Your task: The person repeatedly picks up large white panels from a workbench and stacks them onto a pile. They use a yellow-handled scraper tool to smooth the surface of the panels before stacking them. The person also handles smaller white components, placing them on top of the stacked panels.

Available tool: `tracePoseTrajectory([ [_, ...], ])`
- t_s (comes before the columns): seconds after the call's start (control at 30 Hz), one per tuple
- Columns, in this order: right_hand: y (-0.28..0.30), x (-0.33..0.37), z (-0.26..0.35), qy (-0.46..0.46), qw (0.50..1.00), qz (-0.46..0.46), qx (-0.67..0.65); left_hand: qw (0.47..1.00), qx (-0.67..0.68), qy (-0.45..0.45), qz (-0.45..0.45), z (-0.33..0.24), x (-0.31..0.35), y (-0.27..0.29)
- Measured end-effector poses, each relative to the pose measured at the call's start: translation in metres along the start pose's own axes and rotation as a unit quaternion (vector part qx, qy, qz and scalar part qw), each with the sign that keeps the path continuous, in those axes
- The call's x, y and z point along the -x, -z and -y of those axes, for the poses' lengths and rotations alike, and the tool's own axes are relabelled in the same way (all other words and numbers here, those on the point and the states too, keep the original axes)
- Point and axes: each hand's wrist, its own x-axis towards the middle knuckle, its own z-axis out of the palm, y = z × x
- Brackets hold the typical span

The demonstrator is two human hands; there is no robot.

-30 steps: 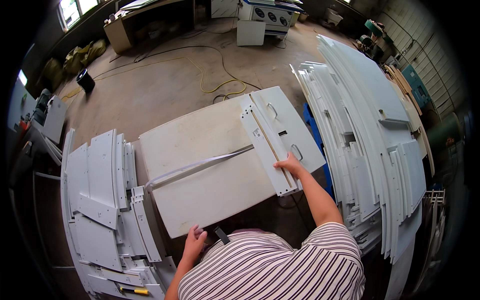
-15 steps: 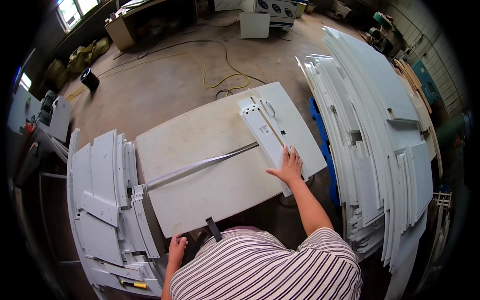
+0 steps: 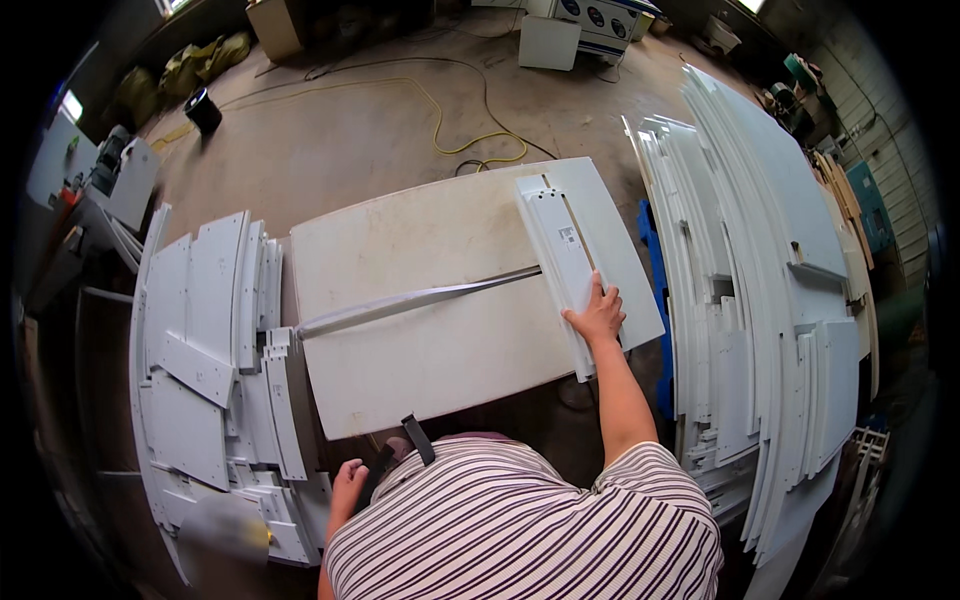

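My right hand (image 3: 598, 312) spans the near part of a narrow white panel (image 3: 565, 240), thumb at its left edge and fingers across toward its right. The panel has a row of dark holes near its far end, a small label and a dark slot along it. It lies with other white pieces on the right side of a large board-topped table (image 3: 420, 370). My left hand (image 3: 347, 488) hangs low beside the near left corner of the table, fingers loosely bent and apart, with nothing visible in them.
Stacks of white panels (image 3: 190, 340) stand at the left; taller stacks (image 3: 765, 230) stand at the right by a blue pallet (image 3: 655, 270). A pale strip (image 3: 420, 298) crosses the tabletop. A yellow cable (image 3: 437, 120) and a black bucket (image 3: 203, 110) are on the floor beyond.
The narrow panel and the piece under it, skewed before, now line up more closely. My right hand still spans the panel. The whole view has shifted, and my left hand stays low.
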Motion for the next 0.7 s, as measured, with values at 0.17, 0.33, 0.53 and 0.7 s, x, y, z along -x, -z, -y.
tracePoseTrajectory([
  [0.17,-0.012,-0.001,-0.004,0.021,0.999,-0.041,-0.008,0.998,0.057,0.037,-0.013,0.006,0.012,-0.004],
  [0.33,-0.005,0.002,0.002,0.051,0.993,-0.11,-0.012,0.996,0.047,0.075,-0.018,0.018,0.025,-0.01],
  [0.53,-0.014,0.045,0.057,0.136,0.976,-0.116,-0.121,0.998,0.022,0.049,-0.024,0.04,0.027,-0.015],
  [0.7,-0.061,0.076,0.09,0.105,0.993,-0.051,0.015,0.998,0.025,0.062,-0.012,0.046,0.021,-0.011],
])
